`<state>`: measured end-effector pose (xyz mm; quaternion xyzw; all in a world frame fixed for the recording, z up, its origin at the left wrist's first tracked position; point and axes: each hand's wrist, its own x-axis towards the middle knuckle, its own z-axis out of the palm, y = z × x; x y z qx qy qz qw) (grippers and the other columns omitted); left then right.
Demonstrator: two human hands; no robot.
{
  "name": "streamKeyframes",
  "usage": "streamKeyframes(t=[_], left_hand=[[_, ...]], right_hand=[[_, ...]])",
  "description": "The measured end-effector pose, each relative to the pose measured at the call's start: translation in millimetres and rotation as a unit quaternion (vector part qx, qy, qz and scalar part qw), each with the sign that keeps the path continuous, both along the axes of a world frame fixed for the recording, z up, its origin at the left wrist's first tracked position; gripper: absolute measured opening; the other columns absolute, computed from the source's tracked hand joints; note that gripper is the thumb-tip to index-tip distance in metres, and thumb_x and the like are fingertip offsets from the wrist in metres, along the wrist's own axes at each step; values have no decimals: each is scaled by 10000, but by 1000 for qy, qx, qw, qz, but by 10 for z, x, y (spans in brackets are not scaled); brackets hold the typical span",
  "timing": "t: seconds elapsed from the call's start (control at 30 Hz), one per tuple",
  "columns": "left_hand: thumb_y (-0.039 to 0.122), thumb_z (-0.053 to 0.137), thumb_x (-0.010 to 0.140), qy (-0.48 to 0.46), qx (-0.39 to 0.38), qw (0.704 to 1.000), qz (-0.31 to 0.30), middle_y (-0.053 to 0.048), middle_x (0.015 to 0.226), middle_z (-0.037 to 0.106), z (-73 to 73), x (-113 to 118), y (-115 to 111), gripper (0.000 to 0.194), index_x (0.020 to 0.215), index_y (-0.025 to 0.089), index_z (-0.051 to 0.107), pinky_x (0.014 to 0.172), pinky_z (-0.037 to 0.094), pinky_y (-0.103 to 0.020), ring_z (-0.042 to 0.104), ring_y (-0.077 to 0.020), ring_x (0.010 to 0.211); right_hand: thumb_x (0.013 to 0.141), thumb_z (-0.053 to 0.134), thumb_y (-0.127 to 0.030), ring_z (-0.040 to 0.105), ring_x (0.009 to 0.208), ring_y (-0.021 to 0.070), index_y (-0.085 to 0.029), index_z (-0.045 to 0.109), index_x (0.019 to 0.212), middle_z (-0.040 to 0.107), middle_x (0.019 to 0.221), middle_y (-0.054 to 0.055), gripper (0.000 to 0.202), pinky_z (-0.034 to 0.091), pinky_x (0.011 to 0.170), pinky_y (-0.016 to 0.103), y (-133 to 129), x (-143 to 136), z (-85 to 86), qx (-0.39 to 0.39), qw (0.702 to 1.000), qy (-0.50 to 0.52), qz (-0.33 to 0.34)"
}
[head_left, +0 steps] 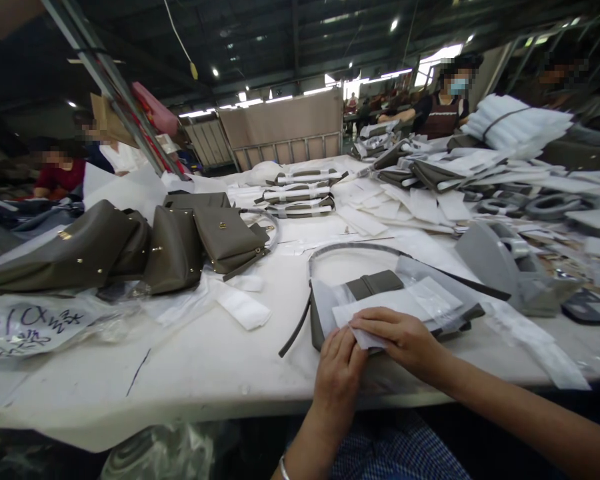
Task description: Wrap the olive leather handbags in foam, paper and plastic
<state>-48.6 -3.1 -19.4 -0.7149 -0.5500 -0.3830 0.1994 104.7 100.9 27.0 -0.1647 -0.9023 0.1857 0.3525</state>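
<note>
In front of me lies an olive-grey handbag (375,285), partly covered by tissue and white wrapping paper (405,303). Its long strap (305,320) loops over the table around it. My left hand (341,363) has its fingers curled at the near left corner of the paper. From the right, my right hand (403,340) presses thumb and fingers onto the same corner, close to the left fingertips. Both hands appear to pinch the paper; the bag's near side is partly hidden by them.
Several olive-grey bags (175,250) stand at the left beside a marked plastic bag (35,327). Wrapped bags (300,193) are stacked farther back. Bag parts and paper sheets (415,203) pile up at the right, near a dark phone-like object (593,310). A masked person (443,110) stands beyond.
</note>
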Motion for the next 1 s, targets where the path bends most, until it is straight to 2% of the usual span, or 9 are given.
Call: streamKeyframes(t=[0.1, 0.27, 0.43, 0.57, 0.67, 0.73, 0.87, 0.93, 1.0], left_hand=[[125, 473, 961, -46, -1, 999, 1, -129, 1175, 672, -45, -15, -11, 262, 1205, 129, 569, 996, 547, -377, 631, -209, 1124], [201, 545, 941, -113, -19, 993, 9, -134, 1211, 649, -99, -33, -5, 306, 1244, 159, 530, 947, 572, -338, 632, -214, 1138], [109, 502, 931, -105, -30, 994, 11, -138, 1312, 606, -87, -50, 7, 403, 1329, 169, 515, 990, 548, -330, 588, -211, 1218], [52, 492, 924, -72, -30, 997, -16, -111, 1320, 618, -36, -68, 10, 406, 1306, 166, 564, 1036, 526, -373, 542, -223, 1272], [26, 489, 912, -57, -33, 998, -26, -99, 1343, 609, -25, -78, 6, 422, 1313, 134, 564, 1076, 498, -420, 450, -255, 1358], [14, 475, 913, -50, -41, 997, -32, -95, 1335, 617, -38, -80, 2, 435, 1329, 119, 549, 1082, 495, -396, 483, -231, 1330], [-8, 471, 905, -34, -39, 998, -32, -85, 1340, 616, -71, -80, -1, 472, 1356, 122, 529, 1091, 486, -369, 519, -202, 1296], [-11, 470, 899, -25, -38, 999, -28, -86, 1348, 609, -75, -80, -1, 491, 1369, 124, 518, 1091, 488, -374, 512, -206, 1306], [-14, 468, 892, -19, -39, 999, -24, -88, 1345, 612, -71, -80, -1, 502, 1372, 125, 517, 1084, 494, -371, 514, -207, 1304]], right_hand=[[861, 499, -37, 677, 1069, 168, -236, 694, 1184, 731, 1117, 46, 426, 549, 978, 281, -51, 64, -57, 27, 999, 30, 2], [934, 503, -101, 680, 1080, 173, -225, 666, 1220, 741, 1113, 52, 352, 523, 1042, 363, -118, 126, -88, 93, 993, 53, 45], [946, 518, -119, 684, 1077, 168, -250, 599, 1313, 740, 1123, 48, 398, 533, 1023, 364, -227, 154, -27, 151, 987, 17, 61], [938, 529, -104, 657, 1132, 182, -265, 570, 1349, 715, 1184, 48, 443, 524, 1032, 374, -278, 258, -38, 154, 985, -18, 75], [931, 597, -187, 667, 1117, 191, -283, 609, 1291, 740, 1127, 27, 373, 514, 1048, 385, -310, 390, -32, 125, 987, -34, 95], [926, 616, -252, 680, 1087, 201, -277, 636, 1247, 746, 1103, 37, 322, 519, 1039, 387, -309, 440, 30, 96, 992, -20, 76], [954, 538, -202, 649, 1122, 198, -240, 662, 1198, 715, 1164, 73, 277, 520, 1013, 358, -101, 267, 220, 59, 998, 7, -29], [963, 511, -208, 609, 1185, 212, -221, 649, 1222, 683, 1229, 88, 294, 494, 1037, 385, 123, 58, 275, 55, 996, -46, -52], [964, 516, -249, 547, 1267, 266, -191, 637, 1244, 654, 1279, 115, 311, 413, 1096, 487, 370, -174, 290, 61, 985, -148, -62]])
